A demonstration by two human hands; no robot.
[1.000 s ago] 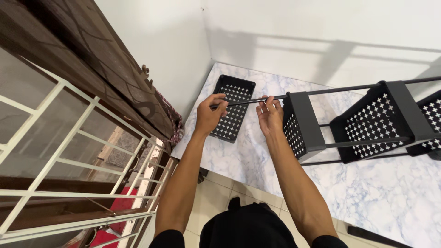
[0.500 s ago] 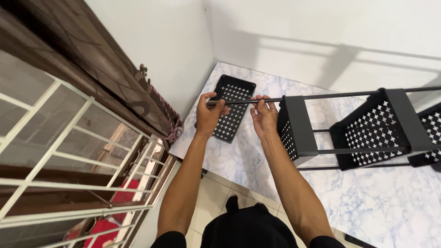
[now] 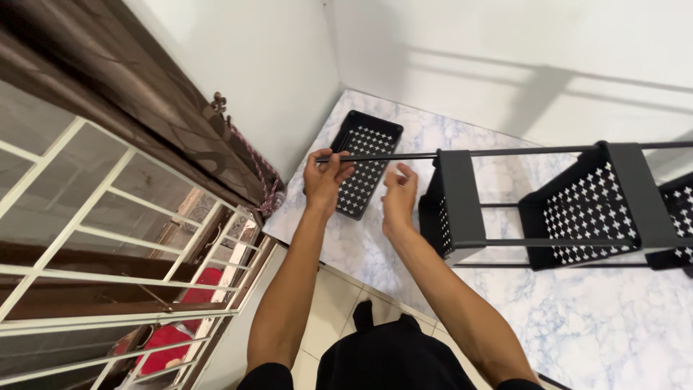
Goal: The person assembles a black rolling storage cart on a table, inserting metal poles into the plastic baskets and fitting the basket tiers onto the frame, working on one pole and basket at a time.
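Head view is looking down at two bare arms over a marble-patterned floor (image 3: pixel 577 325). The left hand (image 3: pixel 325 177) is pinching the free end of a thin black rod (image 3: pixel 382 156) that is running back to a black perforated rack (image 3: pixel 563 209) lying on its side. The right hand (image 3: pixel 399 198) is hovering just below the rod, fingers loosely curled, holding nothing. A loose black perforated tray (image 3: pixel 364 170) is lying on the floor beyond both hands, near the white wall (image 3: pixel 274 79).

To your left stands a white metal window grille (image 3: pixel 108 238), with a brown patterned curtain (image 3: pixel 144 94) tied back by a braided maroon cord (image 3: pixel 254 160). Beneath you lies a white-and-blue marbled floor (image 3: pixel 613 318), meeting plain white walls (image 3: pixel 505 50).
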